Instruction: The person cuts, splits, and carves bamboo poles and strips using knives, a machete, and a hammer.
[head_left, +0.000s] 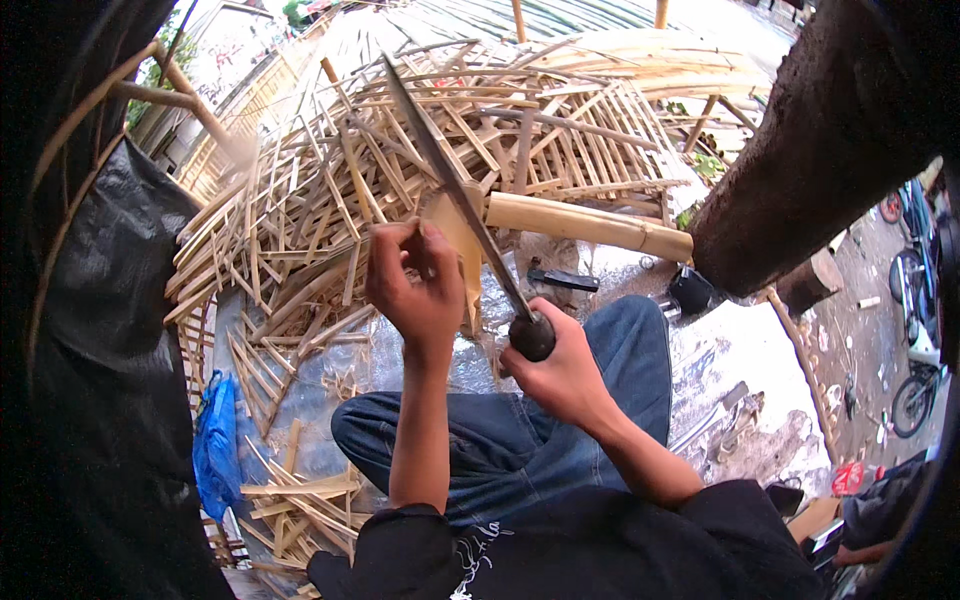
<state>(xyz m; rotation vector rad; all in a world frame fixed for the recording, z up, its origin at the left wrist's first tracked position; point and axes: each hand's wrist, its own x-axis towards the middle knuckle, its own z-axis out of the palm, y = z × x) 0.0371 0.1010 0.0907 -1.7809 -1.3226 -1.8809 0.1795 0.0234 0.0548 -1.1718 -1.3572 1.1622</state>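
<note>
My right hand [565, 365] is wrapped round the dark, rounded handle of a machete [447, 170]. Its long blade slants up and to the left, past my other hand. My left hand [415, 280] is raised just left of the blade, thumb and fingertips pinched together. Whatever lies between those fingertips is too small or hidden to make out. A flat tan piece of bamboo [470, 285] shows behind the blade, beside my left hand. Right of the blade lies a thick bamboo pole [590, 224], and a small black block-like object [563, 278] sits below it.
A large heap of split bamboo strips [300, 215] fills the far side. Loose offcuts [305, 505] lie at lower left near a blue plastic bag [215, 445]. A thick tree trunk [800, 150] leans at right. Black sheeting [110, 330] hangs at left. Motorbikes [912, 300] stand far right.
</note>
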